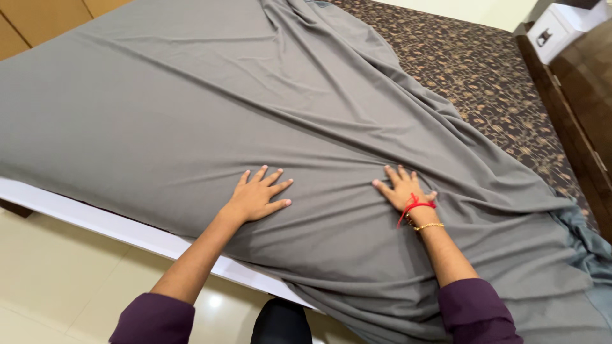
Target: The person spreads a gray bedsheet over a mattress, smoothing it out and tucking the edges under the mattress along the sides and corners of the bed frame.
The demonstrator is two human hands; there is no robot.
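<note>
Head view: my left hand (pixel 258 196) and right hand (pixel 403 190), fingers spread wide, press flat on grey sheet (pixel 191 108) over bed (pixel 115 224). Risk: overhanging cloth could slide floorward, bunching wrinkles.

The light here is soft and even, bright enough that nothing sinks into darkness. The smooth grey bedsheet (pixel 191 95) I look down on shows only gentle shading along its folds, darkest in the creases toward the right. My left hand (pixel 258 196) and my right hand (pixel 403 191) throw thin, faint shadows onto the cloth just beside the fingers. The glossy cream floor tiles (pixel 57 280) catch a small pale glare spot near my knee. The white box on the wooden cabinet (pixel 556 28) at the top right is nearly washed out. Focus is sharp in the middle; straight edges bow slightly toward the corners.
</note>
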